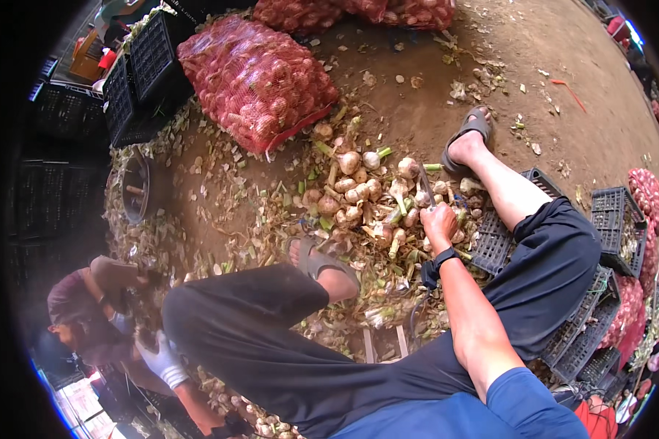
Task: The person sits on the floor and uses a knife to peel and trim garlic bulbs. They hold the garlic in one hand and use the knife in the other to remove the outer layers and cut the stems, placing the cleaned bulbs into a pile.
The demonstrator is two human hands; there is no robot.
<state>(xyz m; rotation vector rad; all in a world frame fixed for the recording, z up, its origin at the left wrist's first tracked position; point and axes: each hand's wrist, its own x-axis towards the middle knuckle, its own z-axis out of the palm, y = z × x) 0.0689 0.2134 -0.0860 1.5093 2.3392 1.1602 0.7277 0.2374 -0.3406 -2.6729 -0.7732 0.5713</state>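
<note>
My right hand (439, 221) grips a knife (426, 186), its blade pointing away over a loose heap of untrimmed garlic bulbs (357, 192). The blade tip lies close beside a garlic bulb (408, 168) with a green stem. Off to the lower left, my left hand (162, 359) wears a white glove, fingers spread, beyond my left knee. Something brownish shows between those fingers, but I cannot tell whether it is held. Below the left forearm lies a second pile of garlic (269, 422).
A red mesh sack of garlic (258, 82) lies ahead. Black plastic crates (148, 60) stand at the left, and another crate (618, 230) at the right. A co-worker in a cap (79, 296) sits close on my left. Peelings and cut stems (219, 219) litter the ground.
</note>
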